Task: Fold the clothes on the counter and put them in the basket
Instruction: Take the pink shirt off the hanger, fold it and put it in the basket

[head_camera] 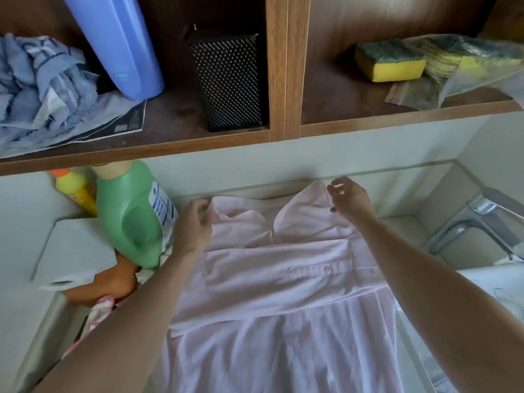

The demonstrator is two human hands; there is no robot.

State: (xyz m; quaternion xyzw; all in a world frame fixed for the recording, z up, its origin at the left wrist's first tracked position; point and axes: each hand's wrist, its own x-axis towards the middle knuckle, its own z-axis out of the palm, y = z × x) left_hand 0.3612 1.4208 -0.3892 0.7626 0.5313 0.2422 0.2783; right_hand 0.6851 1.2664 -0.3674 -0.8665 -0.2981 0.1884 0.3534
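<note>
Wooden shelves (198, 143) run across the top of the frame, above a pale counter (402, 225) set against a white wall. On the counter, from the centre down to the bottom edge, a pink shirt (272, 293) lies spread flat with its collar toward the wall and a buttoned pocket right of centre. The left hand (195, 225) sits at the shirt's upper left corner, fingers curled and thumb pinching the fabric edge by the collar. The right hand (350, 201) is at the upper right corner, where the collar stands raised; its fingers are bent and blurred, and I cannot tell whether they hold the cloth or only hover beside it.

Left of the shirt, a green detergent bottle (133, 214) leans just beside the left hand, with a yellow bottle (76, 191) behind it. A chrome faucet (476, 219) stands at the right edge. On the shelf sit crumpled blue towels (37, 86) at upper left, a blue bottle (119, 46), a black mesh holder (229, 80) and yellow sponges (388, 63) at upper right
</note>
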